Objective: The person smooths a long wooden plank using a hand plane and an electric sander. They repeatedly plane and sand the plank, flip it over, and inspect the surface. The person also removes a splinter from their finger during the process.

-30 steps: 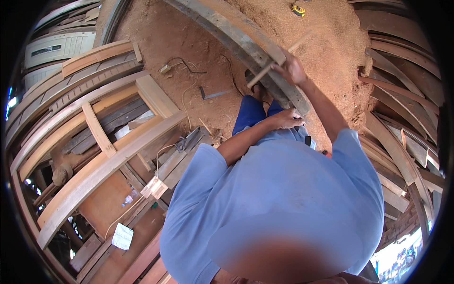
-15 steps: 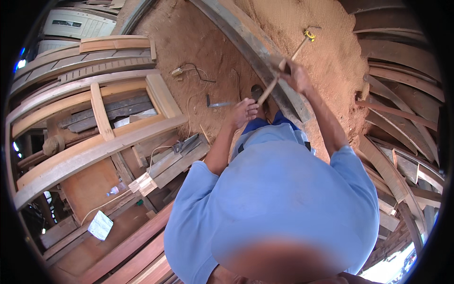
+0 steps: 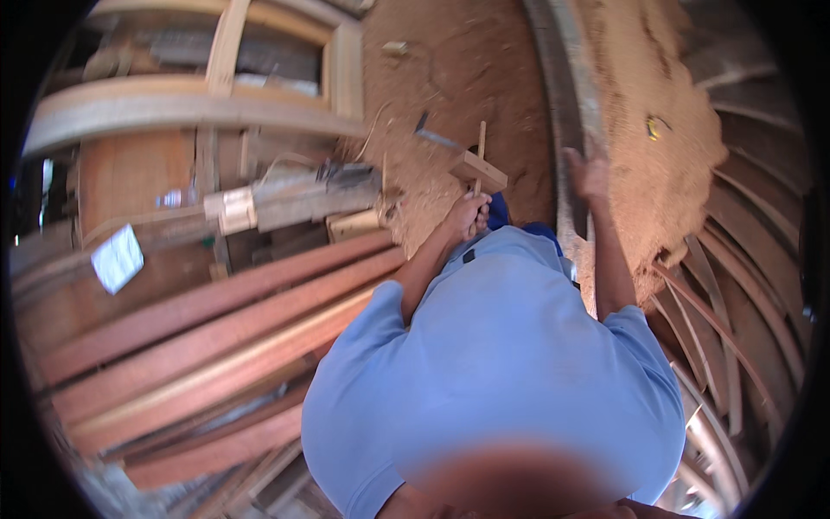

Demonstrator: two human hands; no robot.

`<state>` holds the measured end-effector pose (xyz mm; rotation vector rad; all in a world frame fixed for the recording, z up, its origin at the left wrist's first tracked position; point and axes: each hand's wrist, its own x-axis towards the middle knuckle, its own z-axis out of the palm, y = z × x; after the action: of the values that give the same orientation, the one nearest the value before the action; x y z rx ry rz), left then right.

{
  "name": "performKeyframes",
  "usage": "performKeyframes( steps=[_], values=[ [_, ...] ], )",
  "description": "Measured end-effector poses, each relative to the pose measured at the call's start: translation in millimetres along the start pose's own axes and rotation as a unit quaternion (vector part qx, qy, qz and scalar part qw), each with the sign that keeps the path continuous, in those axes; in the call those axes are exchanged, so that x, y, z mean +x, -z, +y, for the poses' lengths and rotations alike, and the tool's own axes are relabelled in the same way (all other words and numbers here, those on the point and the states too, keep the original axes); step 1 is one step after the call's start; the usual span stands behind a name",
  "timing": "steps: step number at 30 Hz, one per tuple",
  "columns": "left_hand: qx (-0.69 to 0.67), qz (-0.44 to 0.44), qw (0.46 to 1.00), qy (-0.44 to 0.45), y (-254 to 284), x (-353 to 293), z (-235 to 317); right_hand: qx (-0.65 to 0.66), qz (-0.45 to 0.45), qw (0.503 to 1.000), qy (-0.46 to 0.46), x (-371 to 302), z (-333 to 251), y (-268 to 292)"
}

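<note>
Above sawdust, left hand [image 3: 467, 216] grips the wooden mallet [image 3: 478, 169] while right hand [image 3: 590, 173] lies flat on the curved beam [image 3: 562, 112]; strike squarely, beam steadied.

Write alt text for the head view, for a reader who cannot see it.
A person in a blue shirt grips a wooden mallet in the left hand while the right hand rests on a long curved wooden beam. Sawdust covers the ground; reddish planks lie stacked to the left.

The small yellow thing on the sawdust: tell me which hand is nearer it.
Right. The right hand rests on the curved wooden beam just left of the yellow thing; the left hand grips a wooden mallet, farther left.
</note>
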<state>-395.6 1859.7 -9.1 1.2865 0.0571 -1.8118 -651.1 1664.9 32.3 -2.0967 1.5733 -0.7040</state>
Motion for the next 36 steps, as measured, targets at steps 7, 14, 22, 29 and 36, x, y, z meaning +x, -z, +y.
performKeyframes(
  steps=[7,14,22,29,36],
  values=[
    [-0.167,0.095,0.977,0.094,123.6,20.6,-18.0,-0.128,-0.095,0.962,-0.223,-39.9,114.1,-51.7],
    [-0.157,0.183,0.967,0.080,188.3,34.4,7.3,-0.210,-0.111,0.926,-0.295,-21.0,119.7,-74.1],
    [-0.077,0.205,0.975,0.028,254.2,76.2,141.1,-0.195,-0.105,0.908,-0.356,-33.2,108.0,-72.3],
    [0.365,0.474,0.800,-0.047,398.6,66.6,150.0,-0.069,-0.158,0.937,-0.305,-14.4,83.5,-42.3],
    [0.313,0.210,0.926,0.029,326.9,73.8,95.8,-0.103,-0.183,0.898,-0.386,-89.1,85.1,-20.7]
  ],
)
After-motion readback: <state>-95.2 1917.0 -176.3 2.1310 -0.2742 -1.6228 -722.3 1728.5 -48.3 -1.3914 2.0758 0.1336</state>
